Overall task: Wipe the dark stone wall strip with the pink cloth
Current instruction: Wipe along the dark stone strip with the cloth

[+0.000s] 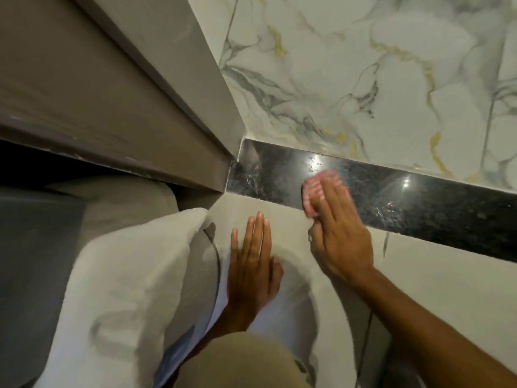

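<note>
We are pressing the pink cloth (321, 189) against the dark stone wall strip (391, 197), right hand (341, 236) clamped flat over it, left hand (251, 264) spread open on the pale wall below. The bunched cloth is risking slipping free, leaving streaks near the corner.

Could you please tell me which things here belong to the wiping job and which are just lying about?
In use: pink cloth; dark stone strip; right hand, pressing the cloth.
Bystanders: white pillow; marble tiles; left hand, flat on plain wall.
</note>
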Action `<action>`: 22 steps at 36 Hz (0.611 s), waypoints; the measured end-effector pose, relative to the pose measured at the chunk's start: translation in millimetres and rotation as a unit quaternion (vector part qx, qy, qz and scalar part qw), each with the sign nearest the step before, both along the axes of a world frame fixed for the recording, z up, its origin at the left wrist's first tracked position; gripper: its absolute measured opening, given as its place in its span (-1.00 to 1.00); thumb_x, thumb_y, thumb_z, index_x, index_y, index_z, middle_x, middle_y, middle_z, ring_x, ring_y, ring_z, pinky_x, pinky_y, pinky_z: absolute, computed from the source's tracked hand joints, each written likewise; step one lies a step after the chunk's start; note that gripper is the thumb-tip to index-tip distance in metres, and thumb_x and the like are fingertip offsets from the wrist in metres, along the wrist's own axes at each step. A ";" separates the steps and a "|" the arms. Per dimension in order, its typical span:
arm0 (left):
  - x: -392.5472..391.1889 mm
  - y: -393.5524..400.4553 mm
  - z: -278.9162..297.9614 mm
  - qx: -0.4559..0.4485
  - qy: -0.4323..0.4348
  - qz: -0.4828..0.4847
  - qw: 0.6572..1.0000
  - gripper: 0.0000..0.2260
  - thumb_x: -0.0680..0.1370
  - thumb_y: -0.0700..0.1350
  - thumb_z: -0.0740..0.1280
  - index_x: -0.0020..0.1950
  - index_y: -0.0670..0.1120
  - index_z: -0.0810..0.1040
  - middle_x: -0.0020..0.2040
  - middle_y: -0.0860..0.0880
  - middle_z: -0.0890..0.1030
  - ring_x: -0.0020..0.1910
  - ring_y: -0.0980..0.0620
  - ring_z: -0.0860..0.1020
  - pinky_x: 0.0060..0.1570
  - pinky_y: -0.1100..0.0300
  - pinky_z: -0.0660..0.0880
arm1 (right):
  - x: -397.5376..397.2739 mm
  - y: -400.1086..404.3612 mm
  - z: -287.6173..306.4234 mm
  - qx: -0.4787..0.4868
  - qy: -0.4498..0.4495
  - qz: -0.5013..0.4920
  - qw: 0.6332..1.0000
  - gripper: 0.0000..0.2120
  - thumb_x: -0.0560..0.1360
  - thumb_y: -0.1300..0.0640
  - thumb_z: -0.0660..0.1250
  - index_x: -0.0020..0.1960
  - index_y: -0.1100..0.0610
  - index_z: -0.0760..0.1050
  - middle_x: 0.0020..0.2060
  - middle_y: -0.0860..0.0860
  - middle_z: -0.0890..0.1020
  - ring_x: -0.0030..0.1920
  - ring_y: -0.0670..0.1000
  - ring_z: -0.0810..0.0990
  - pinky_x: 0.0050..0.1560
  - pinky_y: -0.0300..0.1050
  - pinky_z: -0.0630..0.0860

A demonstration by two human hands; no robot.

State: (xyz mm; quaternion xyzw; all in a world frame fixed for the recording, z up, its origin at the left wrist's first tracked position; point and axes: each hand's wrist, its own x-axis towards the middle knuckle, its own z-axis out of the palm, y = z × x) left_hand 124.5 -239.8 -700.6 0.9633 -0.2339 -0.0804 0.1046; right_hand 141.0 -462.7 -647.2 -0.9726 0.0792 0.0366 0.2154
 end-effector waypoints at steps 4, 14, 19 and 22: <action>-0.2 -2.9 -3.7 -0.008 -0.006 0.007 1.000 -0.43 0.79 0.13 -0.07 0.74 -0.12 0.14 0.75 -0.16 0.20 0.76 -0.16 0.16 0.71 -0.35 0.12 | 67.3 25.0 0.7 0.009 -0.008 -0.111 0.994 -0.34 0.74 0.10 0.17 0.80 0.13 0.08 0.80 0.13 0.06 0.82 0.11 -0.01 0.84 0.11 -0.04; -2.8 -8.3 11.0 0.003 -0.031 0.097 0.995 -0.46 0.76 -0.02 -0.01 0.66 -0.26 0.33 0.67 -0.32 0.33 0.69 -0.28 0.30 0.61 -0.41 0.30 | 29.6 49.7 -10.5 -0.037 0.002 0.262 0.964 -0.39 0.79 -0.06 -0.01 0.80 0.05 0.05 0.80 0.08 0.08 0.82 0.09 0.00 0.83 0.14 0.03; -2.6 -8.0 12.9 0.036 -0.016 0.103 0.994 -0.40 0.70 -0.02 0.07 0.72 -0.23 0.24 0.74 -0.24 0.14 0.74 -0.23 0.19 0.69 -0.35 0.19 | 36.9 22.4 -5.9 -0.036 -0.006 0.120 0.992 -0.41 0.80 0.00 0.07 0.80 0.07 0.07 0.80 0.09 0.07 0.82 0.07 -0.03 0.81 0.18 0.10; -4.0 -5.6 5.3 0.048 -0.021 0.103 0.993 -0.39 0.73 0.04 0.01 0.75 -0.21 0.15 0.75 -0.23 0.08 0.76 -0.22 0.12 0.73 -0.32 0.07 | 78.5 40.3 -2.1 -0.026 0.004 -0.006 1.000 -0.39 0.82 -0.02 0.03 0.81 0.10 -0.02 0.81 0.12 -0.01 0.82 0.11 -0.08 0.83 0.15 0.00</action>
